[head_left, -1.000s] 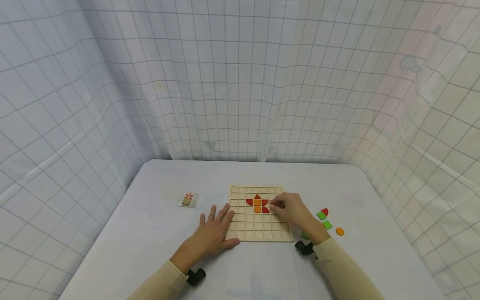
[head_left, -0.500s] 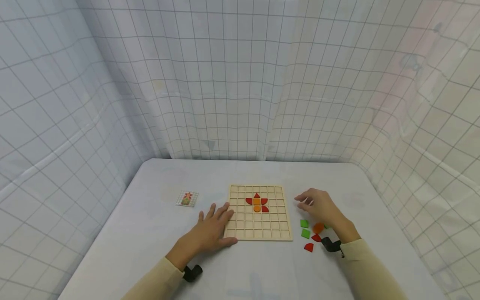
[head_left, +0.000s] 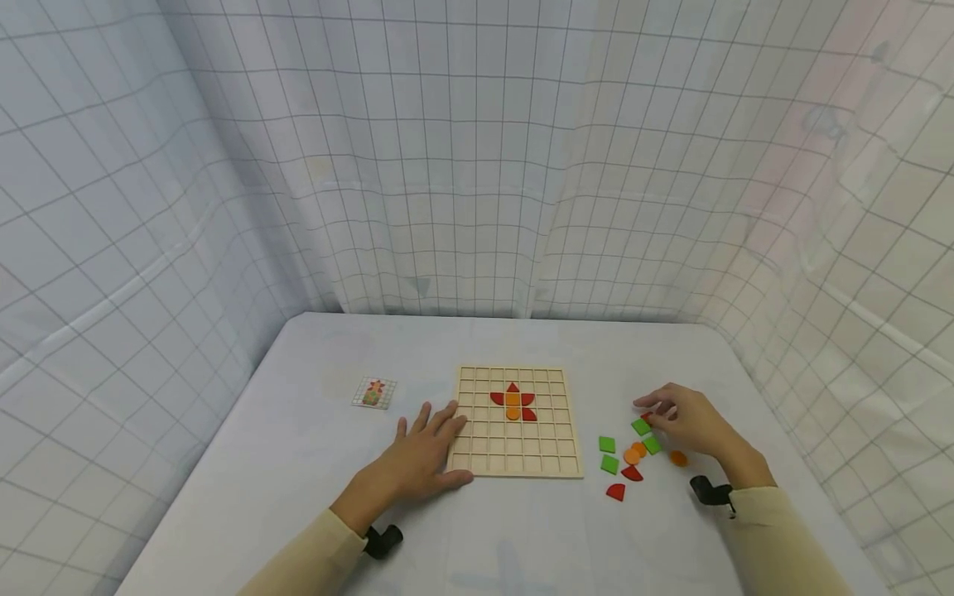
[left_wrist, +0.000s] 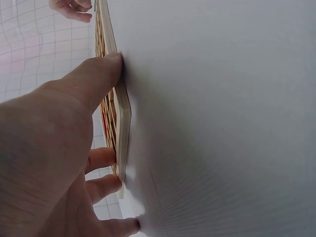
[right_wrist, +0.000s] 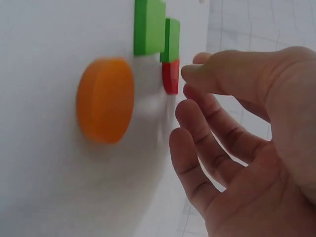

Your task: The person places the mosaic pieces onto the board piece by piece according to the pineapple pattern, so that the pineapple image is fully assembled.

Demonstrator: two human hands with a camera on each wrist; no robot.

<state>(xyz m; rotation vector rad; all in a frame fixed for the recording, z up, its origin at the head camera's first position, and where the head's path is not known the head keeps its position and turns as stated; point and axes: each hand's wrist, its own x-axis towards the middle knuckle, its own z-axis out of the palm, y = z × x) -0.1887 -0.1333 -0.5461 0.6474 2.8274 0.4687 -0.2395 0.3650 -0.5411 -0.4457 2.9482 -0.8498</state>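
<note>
My left hand (head_left: 416, 465) lies with spread fingers at the left edge of a wooden grid board (head_left: 477, 462). In the left wrist view, the thumb (left_wrist: 101, 74) and fingertips touch the board's side. On the board sit an orange square (head_left: 513, 399), an orange disc (head_left: 513, 414), a red triangle (head_left: 513, 387) and several other red pieces. My right hand (head_left: 689, 424) reaches over the loose pieces on the right, fingers loosely bent. Its thumb and index fingertips are close to a red quarter-round piece (right_wrist: 171, 76), with a gap showing between them and it.
Near the right hand lie green squares (head_left: 609, 463), orange discs (head_left: 678, 458) and red quarter-round pieces (head_left: 615, 492). A small picture card (head_left: 374, 393) with a grid pattern lies left of the board. Grid-patterned curtains (head_left: 477, 207) stand around the white table (head_left: 313, 463).
My right hand has moved from the board's right side out to the loose pieces at the right, uncovering several of them. The left hand stays at the board's edge.
</note>
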